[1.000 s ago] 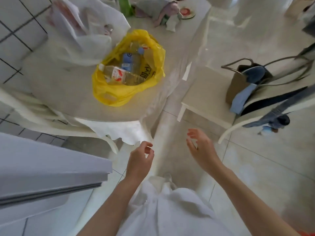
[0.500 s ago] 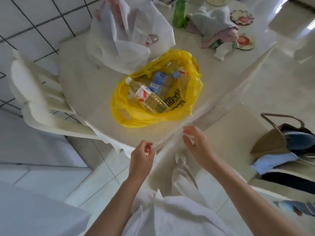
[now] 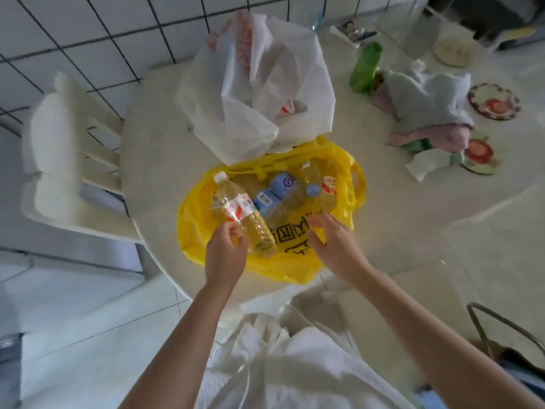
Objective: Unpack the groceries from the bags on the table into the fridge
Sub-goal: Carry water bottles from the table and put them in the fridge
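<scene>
On the round white table (image 3: 159, 160) lay an open yellow plastic bag (image 3: 295, 267), touching a crumpled white plastic bag (image 3: 259, 93) behind it. Inside the yellow bag lay three bottles: a yellow-drink bottle with a white cap and red-and-white label (image 3: 241, 211) on the left, a blue-labelled bottle (image 3: 274, 196) in the middle, and another yellow-drink bottle (image 3: 321, 184) at the right. The left hand (image 3: 225, 255) was over the bag's near left rim, fingers curled beside the base of the white-capped bottle; whether they had closed on the bottle or the plastic could not be told. The right hand (image 3: 333, 243) was at the bag's near right side with fingers loosely spread, touching the printed plastic, gripping nothing clearly. Farther back stood a green bottle (image 3: 365, 66), bundled cloths (image 3: 427, 104) and round coasters (image 3: 494, 101). A white chair (image 3: 67, 160) stood at the table's left.
</scene>
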{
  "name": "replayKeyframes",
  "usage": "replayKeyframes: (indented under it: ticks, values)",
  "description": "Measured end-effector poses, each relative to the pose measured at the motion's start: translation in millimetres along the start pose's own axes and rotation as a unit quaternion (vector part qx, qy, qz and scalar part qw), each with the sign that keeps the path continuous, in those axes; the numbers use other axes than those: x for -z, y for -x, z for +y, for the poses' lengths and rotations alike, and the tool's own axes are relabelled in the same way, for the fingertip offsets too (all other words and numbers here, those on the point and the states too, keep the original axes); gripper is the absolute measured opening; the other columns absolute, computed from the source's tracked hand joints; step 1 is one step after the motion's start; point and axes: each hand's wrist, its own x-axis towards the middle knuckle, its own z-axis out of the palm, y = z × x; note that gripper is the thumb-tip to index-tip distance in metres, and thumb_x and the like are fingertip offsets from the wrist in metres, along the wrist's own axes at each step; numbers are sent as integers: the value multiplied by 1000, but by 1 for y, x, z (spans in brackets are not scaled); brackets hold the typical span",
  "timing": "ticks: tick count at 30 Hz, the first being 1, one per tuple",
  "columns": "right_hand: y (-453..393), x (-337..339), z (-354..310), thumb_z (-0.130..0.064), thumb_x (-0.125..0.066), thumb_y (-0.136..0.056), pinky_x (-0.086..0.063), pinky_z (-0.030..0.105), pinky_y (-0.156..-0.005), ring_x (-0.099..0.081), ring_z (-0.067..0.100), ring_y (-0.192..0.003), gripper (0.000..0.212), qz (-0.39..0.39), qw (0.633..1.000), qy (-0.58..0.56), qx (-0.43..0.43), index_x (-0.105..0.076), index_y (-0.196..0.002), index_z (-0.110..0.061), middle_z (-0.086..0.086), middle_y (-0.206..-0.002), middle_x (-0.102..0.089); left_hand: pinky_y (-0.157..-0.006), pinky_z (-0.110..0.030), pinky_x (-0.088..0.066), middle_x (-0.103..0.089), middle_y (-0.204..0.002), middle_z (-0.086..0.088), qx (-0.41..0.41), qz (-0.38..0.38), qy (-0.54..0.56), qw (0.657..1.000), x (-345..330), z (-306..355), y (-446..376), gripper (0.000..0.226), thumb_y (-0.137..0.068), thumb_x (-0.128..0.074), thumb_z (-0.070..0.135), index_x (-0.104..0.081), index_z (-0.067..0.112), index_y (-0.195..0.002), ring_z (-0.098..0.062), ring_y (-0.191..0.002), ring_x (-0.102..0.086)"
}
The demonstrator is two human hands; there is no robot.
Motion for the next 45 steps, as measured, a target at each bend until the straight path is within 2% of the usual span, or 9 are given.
replayKeyframes:
  ticks: [4,8,16,19,23,30,37,42,45]
  values:
    - [-45,9,5,-18,-59,-91,-40,25,-88,-53,24,-115,35,-38,998,41,18,-55,-125,-11,7,-126,-56,-79,-29,-39,-57,-119,-10,46,21,-8,999,-8,13,-24,43,-86,-65,25,-52,8,-123,-23,-105,-53]
    - [-89,16,10,-19,-59,-91,-37,43,-105,-39,32,-130,51,-64,985,151,49,-42,-138,-8,12,-136,-46,-97,-43,-43,-49,-130,-18,78,44,-32,996,-12,21,-57,61,-87,-68,29,-41,5,-137,-35,-118,-48]
    - [-137,5,31,-30,-75,-79,-54,40,-84,-36,34,-131,81,-122,928,347,67,-31,-145,-17,7,-152,-25,-113,-40,-23,-36,-149,-17,118,19,-70,990,-19,29,-108,79,-89,-65,35,-23,3,-148,-33,-137,-33]
    - [-144,1,32,-16,-77,-75,-54,35,-67,-38,40,-128,80,-113,915,380,75,-35,-142,-16,12,-152,-25,-109,-39,-27,-34,-150,-18,128,14,-81,988,-24,29,-115,85,-88,-64,35,-17,0,-149,-35,-135,-34]
    - [-150,-3,35,-15,-76,-77,-56,35,-73,-34,43,-130,82,-123,910,389,74,-30,-145,-21,12,-153,-15,-106,-43,-35,-33,-151,-15,138,1,-81,987,-23,27,-118,90,-87,-68,33,-13,2,-151,-37,-133,-34]
    - [-147,8,29,-21,-70,-84,-53,45,-92,-23,43,-140,58,-121,925,337,130,-47,-137,-24,9,-156,-18,-100,-49,-45,-45,-144,-7,135,-14,0,991,-9,23,-116,93,-77,-80,32,-22,17,-148,-34,-129,-44]
    - [-129,40,-1,-29,-77,-76,-52,42,-82,-56,35,-116,61,-73,955,234,168,-49,-131,-23,5,-146,-44,-94,-49,-50,-48,-142,-3,76,3,41,996,4,34,-90,107,-66,-87,29,-20,28,-149,-31,-122,-53]
    - [-113,57,-12,-27,-72,-81,-43,31,-66,-56,20,-81,52,-40,991,107,72,-40,-121,-19,-5,-101,-53,-95,-44,-50,-50,-139,3,19,31,69,997,11,44,-59,104,-65,-87,28,-25,35,-148,-21,-121,-51]
    - [-112,65,-2,-26,-70,-83,-38,30,-58,-54,23,-71,44,-1,996,77,45,-42,-114,-18,0,-94,-56,-94,-30,-44,-52,-136,6,-34,47,63,996,18,46,-42,100,-63,-89,24,-33,32,-146,-14,-121,-49]
